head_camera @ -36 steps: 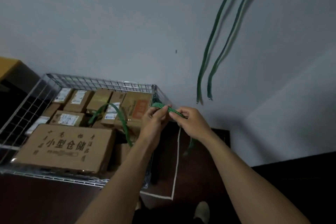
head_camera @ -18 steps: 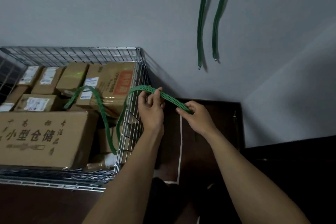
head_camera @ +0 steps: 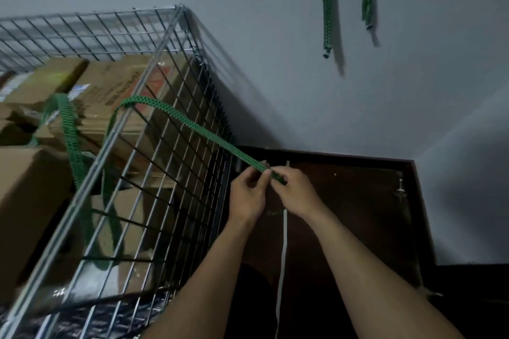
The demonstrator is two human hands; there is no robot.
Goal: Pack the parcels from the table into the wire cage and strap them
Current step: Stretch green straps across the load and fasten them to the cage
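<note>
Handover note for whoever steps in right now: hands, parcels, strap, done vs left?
Left hand: pinches the green strap near its free end.
Right hand: pinches the same end beside the left hand, outside the wire cage.
Parcels: cardboard boxes stacked inside the cage. The strap runs from the hands up over the cage's side rail and down among the boxes.
Done: the visible parcels are caged and the strap is laid across them.
Left: the strap end is not yet fastened, so tightening it likely comes next. The table is out of view. Spare straps hang on the wall.
</note>
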